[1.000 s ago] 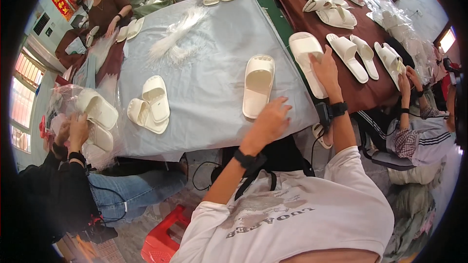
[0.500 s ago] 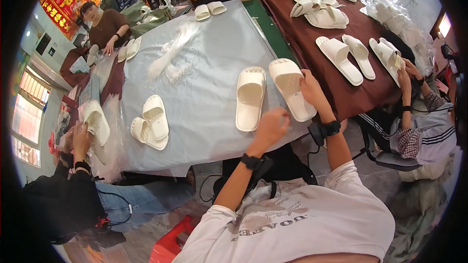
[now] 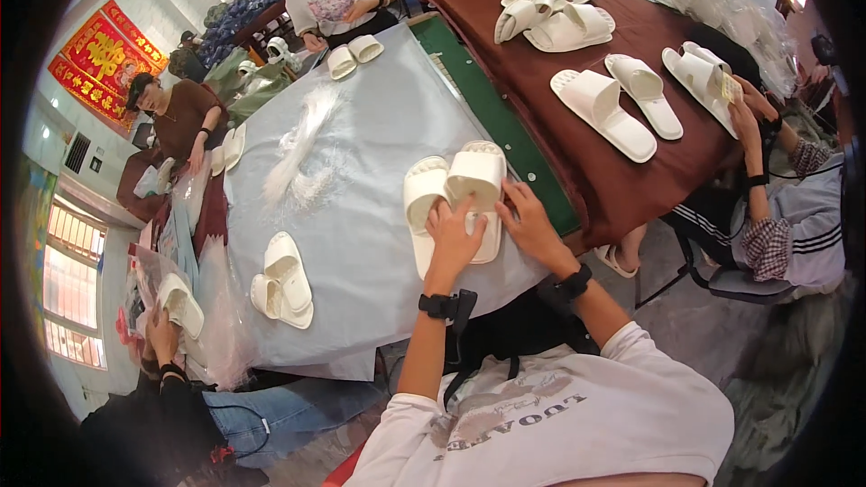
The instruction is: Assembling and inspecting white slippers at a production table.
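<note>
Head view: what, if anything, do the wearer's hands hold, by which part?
The right hand touches the right slipper at its outer edge, beside the strap; the left hand lies over both footbeds. Whether either grips cannot be told.

On the wall [image 3: 110, 158] past the far-left corner of the grey-blue table [image 3: 370, 158]: large gold characters [image 3: 109, 51] on a red banner [image 3: 101, 70], flanked by two narrower red strips [image 3: 135, 32], also in gold. At the table's near edge, across the front of the white shirt [image 3: 631, 424]: dark block capitals [image 3: 519, 421] beside a faded brown print [image 3: 530, 390]. Near the right edge of the brown table [image 3: 595, 189]: a small yellow label [image 3: 729, 87], with print too small to read.
</note>
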A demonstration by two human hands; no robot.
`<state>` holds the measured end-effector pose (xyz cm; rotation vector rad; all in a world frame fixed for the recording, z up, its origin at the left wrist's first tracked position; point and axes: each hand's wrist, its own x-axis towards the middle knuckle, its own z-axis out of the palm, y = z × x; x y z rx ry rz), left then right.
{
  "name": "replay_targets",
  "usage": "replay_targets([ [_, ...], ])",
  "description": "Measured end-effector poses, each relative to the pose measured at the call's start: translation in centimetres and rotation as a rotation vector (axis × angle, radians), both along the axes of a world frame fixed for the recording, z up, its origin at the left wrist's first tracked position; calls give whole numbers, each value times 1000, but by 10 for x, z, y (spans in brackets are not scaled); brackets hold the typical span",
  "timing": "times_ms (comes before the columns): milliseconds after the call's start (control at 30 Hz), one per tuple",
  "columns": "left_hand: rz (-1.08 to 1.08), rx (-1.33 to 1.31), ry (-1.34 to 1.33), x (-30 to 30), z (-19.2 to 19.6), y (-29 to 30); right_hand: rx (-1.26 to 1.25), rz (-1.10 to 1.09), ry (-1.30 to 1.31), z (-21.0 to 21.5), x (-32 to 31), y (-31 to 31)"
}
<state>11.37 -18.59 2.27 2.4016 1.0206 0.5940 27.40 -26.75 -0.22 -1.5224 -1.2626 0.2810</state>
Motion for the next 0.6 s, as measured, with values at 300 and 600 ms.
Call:
replay_targets([
  [300,383,-117,-213,-35,15,9,55,48,105,-4,8,-3],
  [600,637,282,-134,-153,48,24,60,77,239,10,16,-7],
])
